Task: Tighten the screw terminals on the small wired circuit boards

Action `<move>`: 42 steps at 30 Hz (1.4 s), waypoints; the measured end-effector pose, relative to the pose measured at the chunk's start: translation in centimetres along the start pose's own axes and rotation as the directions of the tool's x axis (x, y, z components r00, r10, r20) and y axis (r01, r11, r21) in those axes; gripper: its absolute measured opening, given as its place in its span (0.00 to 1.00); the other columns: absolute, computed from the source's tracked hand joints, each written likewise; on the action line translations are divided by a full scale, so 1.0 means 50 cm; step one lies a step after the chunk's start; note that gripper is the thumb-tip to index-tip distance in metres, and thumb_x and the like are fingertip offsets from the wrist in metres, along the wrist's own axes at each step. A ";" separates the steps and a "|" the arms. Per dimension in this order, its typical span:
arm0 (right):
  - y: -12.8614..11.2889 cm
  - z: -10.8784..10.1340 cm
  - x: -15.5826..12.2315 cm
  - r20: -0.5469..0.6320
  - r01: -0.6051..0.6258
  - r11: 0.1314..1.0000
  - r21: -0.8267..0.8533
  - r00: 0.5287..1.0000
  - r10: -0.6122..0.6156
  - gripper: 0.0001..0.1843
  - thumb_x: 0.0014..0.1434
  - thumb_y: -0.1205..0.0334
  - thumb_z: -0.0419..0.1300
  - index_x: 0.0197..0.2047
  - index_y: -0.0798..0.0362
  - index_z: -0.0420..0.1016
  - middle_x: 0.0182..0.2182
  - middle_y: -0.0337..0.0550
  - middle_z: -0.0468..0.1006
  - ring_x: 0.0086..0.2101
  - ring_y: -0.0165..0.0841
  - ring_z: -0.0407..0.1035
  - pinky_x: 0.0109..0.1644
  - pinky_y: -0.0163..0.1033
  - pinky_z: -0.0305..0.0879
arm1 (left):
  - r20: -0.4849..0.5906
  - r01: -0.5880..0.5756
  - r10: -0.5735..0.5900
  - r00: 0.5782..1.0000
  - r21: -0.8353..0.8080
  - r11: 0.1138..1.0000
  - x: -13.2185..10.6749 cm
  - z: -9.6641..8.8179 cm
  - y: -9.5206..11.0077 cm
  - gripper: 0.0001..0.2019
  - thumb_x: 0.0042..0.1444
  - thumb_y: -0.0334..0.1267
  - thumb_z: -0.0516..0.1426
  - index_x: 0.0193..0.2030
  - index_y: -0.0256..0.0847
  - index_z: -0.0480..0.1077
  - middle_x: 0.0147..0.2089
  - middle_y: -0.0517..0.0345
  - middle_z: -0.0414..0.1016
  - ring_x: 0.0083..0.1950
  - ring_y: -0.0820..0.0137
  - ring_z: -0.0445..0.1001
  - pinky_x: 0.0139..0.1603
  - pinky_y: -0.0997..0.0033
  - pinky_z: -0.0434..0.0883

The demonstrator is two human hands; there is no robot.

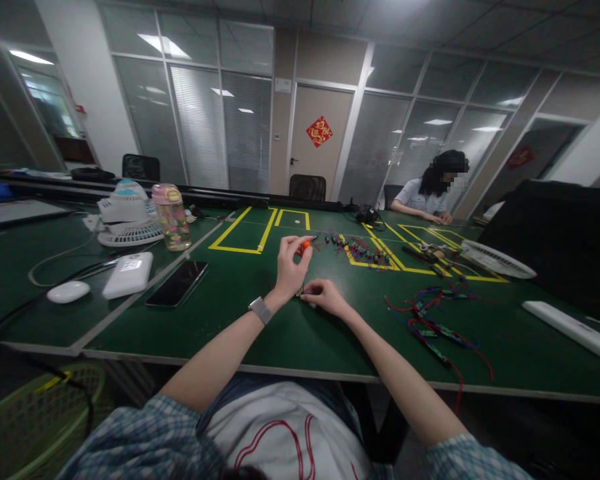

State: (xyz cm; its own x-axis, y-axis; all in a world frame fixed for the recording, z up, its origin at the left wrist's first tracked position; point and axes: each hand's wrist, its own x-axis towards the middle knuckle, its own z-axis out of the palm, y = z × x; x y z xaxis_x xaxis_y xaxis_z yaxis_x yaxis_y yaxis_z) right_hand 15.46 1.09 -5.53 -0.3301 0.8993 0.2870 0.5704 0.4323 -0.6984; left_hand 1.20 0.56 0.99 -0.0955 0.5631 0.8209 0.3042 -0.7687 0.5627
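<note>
My left hand, a watch on its wrist, is raised above the green table and pinches a small orange part between its fingertips. My right hand rests on the table just beside it, fingers closed on a small dark piece I cannot make out. Loose red, blue and black wired pieces lie to the right of my hands, and more wired parts are spread further back on the yellow floor-tape markings.
A black phone, a white power bank, a white mouse, a desk fan and a pink-lidded bottle sit at left. Another person works at the far side. A white bar lies at right.
</note>
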 end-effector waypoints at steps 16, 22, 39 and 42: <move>0.001 0.000 0.001 0.000 0.000 1.000 0.006 1.000 0.000 0.08 0.48 0.63 0.66 0.34 0.56 0.81 0.28 0.42 0.79 0.29 0.31 0.69 0.35 0.34 0.63 | -0.031 -0.047 0.048 0.998 0.026 0.999 0.002 -0.002 0.005 0.06 0.58 0.34 0.58 0.41 0.42 0.74 0.39 0.56 0.68 0.40 0.71 0.69 0.41 0.72 0.69; 0.000 -0.001 0.000 0.001 -0.008 1.000 -0.005 1.000 0.008 0.08 0.48 0.63 0.67 0.34 0.55 0.82 0.28 0.42 0.79 0.29 0.31 0.69 0.35 0.34 0.63 | 0.031 -0.026 0.029 0.999 -0.085 0.996 0.003 -0.002 0.005 0.12 0.64 0.32 0.48 0.47 0.42 0.72 0.44 0.54 0.73 0.46 0.70 0.72 0.45 0.70 0.70; 0.003 0.002 0.001 -0.012 0.001 1.000 -0.014 1.000 -0.001 0.08 0.48 0.62 0.67 0.33 0.55 0.81 0.27 0.41 0.78 0.29 0.30 0.68 0.34 0.33 0.62 | 0.025 -0.026 0.028 0.999 -0.059 0.998 0.006 -0.006 0.002 0.14 0.64 0.32 0.48 0.48 0.43 0.73 0.43 0.54 0.71 0.46 0.69 0.71 0.46 0.70 0.69; 0.004 0.001 0.001 -0.006 0.002 1.000 -0.013 1.000 -0.002 0.09 0.48 0.61 0.67 0.34 0.55 0.81 0.28 0.41 0.78 0.29 0.30 0.68 0.34 0.33 0.62 | -0.004 -0.028 0.028 1.000 -0.019 0.999 0.005 -0.004 0.001 0.10 0.62 0.33 0.53 0.44 0.44 0.74 0.40 0.56 0.69 0.41 0.70 0.70 0.43 0.71 0.69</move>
State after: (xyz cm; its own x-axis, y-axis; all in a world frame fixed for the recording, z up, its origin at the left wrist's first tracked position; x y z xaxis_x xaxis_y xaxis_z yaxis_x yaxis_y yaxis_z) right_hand 15.52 1.21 -5.70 -0.3267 0.8989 0.2920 0.5796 0.4346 -0.6894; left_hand 1.02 0.61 1.24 -0.0908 0.5400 0.8367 0.2886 -0.7899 0.5411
